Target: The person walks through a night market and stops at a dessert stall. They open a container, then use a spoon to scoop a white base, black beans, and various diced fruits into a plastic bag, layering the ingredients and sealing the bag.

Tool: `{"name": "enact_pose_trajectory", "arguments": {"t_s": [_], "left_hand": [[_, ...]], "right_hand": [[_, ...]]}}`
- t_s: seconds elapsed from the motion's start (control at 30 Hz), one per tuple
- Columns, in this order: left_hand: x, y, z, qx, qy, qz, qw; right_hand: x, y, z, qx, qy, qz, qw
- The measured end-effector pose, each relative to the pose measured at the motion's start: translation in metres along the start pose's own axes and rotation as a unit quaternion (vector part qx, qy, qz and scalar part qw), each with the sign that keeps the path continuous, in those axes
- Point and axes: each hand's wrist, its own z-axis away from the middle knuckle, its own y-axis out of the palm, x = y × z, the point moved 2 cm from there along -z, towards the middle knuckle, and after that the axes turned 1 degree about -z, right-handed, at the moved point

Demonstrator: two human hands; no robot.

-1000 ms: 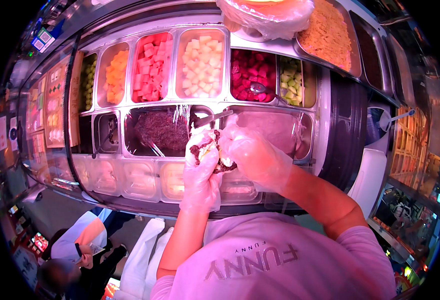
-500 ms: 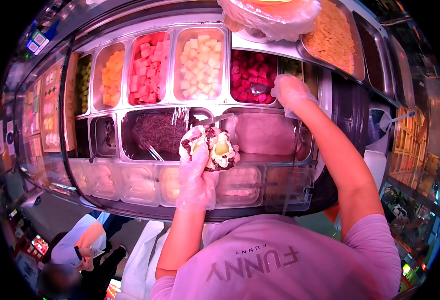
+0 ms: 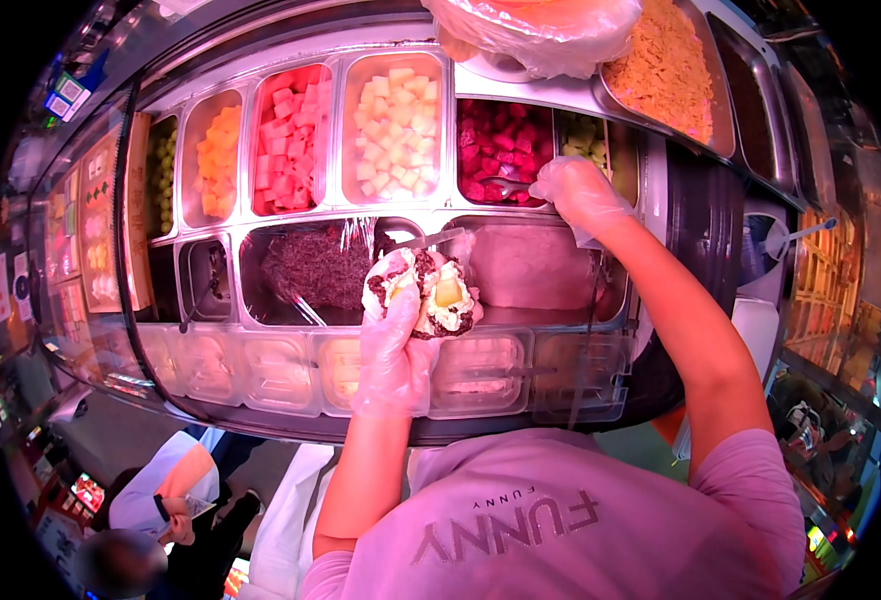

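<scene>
Cradling an open dark-and-white creamy snack (image 3: 429,284), yellow fruit chunk (image 3: 448,291) in, no magenta fruit cubes (image 3: 504,143) yet, it's the left hand (image 3: 391,352), right hand (image 3: 583,194) gripping a silver metal spoon (image 3: 506,187)!

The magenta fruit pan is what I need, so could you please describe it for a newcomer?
In the far row of fruit pans, look toward the right end. The magenta fruit pan lies beside the right hand, a spoon in it; its deep magenta cubes stand out between pale cubes left and green ones right.
</scene>
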Motion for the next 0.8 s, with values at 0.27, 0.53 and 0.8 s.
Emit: {"name": "enact_pose_trajectory", "arguments": {"t_s": [0.27, 0.53, 0.8], "left_hand": [[0.007, 0.015, -0.011, 0.003, -0.007, 0.048, 0.999], [0.011, 0.010, -0.036, 0.031, -0.032, 0.079, 0.996], [0.006, 0.030, -0.058, 0.037, -0.054, 0.127, 0.990]], "right_hand": [[-0.007, 0.018, -0.008, 0.053, -0.056, 0.063, 0.995], [0.010, -0.014, 0.031, -0.008, 0.212, -0.480, 0.851], [0.088, -0.069, 0.094, -0.176, -0.081, -0.328, 0.925]]}}
